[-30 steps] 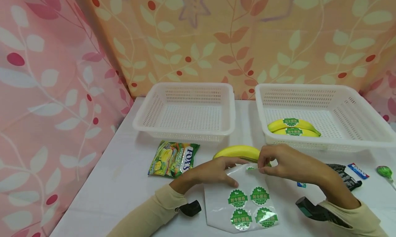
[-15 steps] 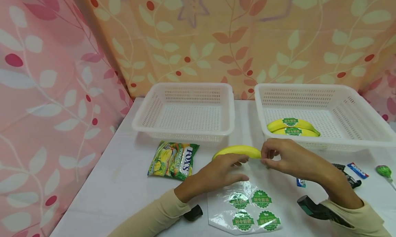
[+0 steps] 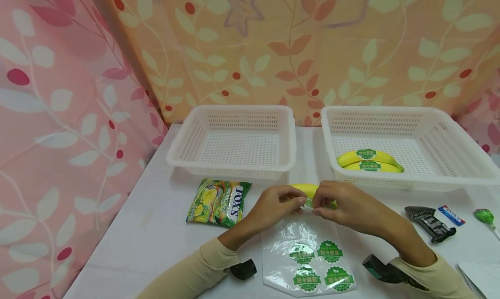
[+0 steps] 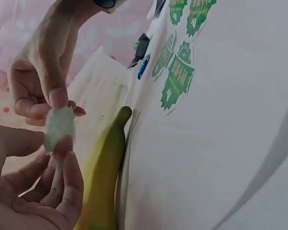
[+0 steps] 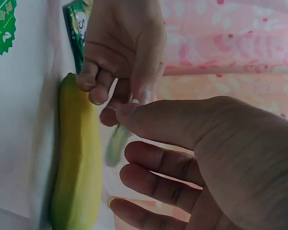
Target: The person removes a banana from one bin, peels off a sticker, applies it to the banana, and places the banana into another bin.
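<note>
White cloth covers the surface (image 3: 148, 229). Two white baskets stand at its far side; the left basket (image 3: 234, 136) has a candy bag (image 3: 218, 202) before it, while the right basket (image 3: 410, 138) holds two labelled bananas (image 3: 369, 160). A sticker sheet (image 3: 308, 260) lies near the front edge. Just beyond it rests a loose banana (image 3: 306, 189). Above that banana the left hand (image 3: 279, 203) and right hand (image 3: 340, 203) meet, both pinching one green sticker (image 4: 59, 127) by their fingertips.
</note>
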Available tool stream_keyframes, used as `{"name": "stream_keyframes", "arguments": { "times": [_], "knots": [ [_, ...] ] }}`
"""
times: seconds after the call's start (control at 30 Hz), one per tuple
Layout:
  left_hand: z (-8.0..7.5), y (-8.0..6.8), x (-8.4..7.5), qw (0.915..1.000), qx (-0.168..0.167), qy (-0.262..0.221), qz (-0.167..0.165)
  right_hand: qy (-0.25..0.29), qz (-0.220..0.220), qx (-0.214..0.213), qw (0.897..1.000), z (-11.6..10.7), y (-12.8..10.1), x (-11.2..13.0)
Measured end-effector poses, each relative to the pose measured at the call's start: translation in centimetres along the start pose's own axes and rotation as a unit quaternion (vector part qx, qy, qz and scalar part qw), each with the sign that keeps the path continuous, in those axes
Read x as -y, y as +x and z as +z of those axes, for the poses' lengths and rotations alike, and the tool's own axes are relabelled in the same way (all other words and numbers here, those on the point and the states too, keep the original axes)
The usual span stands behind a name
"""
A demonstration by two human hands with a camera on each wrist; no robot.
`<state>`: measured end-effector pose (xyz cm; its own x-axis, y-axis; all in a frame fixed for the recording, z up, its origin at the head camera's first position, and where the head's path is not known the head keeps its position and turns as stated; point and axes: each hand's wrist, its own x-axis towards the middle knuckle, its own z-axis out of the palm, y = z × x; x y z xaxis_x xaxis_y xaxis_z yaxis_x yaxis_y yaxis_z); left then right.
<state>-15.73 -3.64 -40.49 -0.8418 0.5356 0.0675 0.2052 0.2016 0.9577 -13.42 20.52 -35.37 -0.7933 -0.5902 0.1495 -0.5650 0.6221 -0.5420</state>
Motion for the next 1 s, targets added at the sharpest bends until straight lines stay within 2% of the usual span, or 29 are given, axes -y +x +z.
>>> {"name": "stream_keyframes", "arguments": {
  "times": [0.1, 0.27, 0.43, 0.53, 0.7, 0.8, 0.87, 1.0],
  "knots": [
    [-0.1, 0.0, 0.0, 0.9996, -0.022, 0.016, 0.004, 0.01, 0.017, 0.0, 1.0, 0.2, 0.2, -0.2],
    [-0.2, 0.2, 0.2, 0.9972, -0.042, 0.048, 0.039, 0.009, 0.076, -0.039, 0.996, 0.2, 0.5, -0.5],
    [-0.1, 0.5, 0.6, 0.9922, -0.055, 0.084, 0.075, -0.008, 0.089, -0.062, 0.994, 0.9, 0.8, -1.3],
    [0.0, 0.6, 0.7, 0.984, -0.071, 0.127, 0.102, -0.018, 0.09, -0.072, 0.993, 1.6, 1.0, -1.7],
    [0.0, 0.6, 0.8, 0.9621, -0.087, 0.222, 0.132, -0.001, 0.111, -0.079, 0.991, 2.0, 1.2, -2.2],
    [-0.1, 0.6, 0.7, 0.9525, -0.07, 0.269, 0.123, 0.026, 0.123, -0.078, 0.989, 2.0, 1.2, -2.6],
    [-0.3, 0.7, 0.5, 0.9495, -0.051, 0.293, 0.101, 0.042, 0.127, -0.076, 0.988, 2.0, 1.3, -2.7],
    [-0.6, 0.6, 0.3, 0.9484, -0.019, 0.313, 0.044, 0.05, 0.132, -0.069, 0.988, 2.2, 1.3, -2.8]
  ]
}}
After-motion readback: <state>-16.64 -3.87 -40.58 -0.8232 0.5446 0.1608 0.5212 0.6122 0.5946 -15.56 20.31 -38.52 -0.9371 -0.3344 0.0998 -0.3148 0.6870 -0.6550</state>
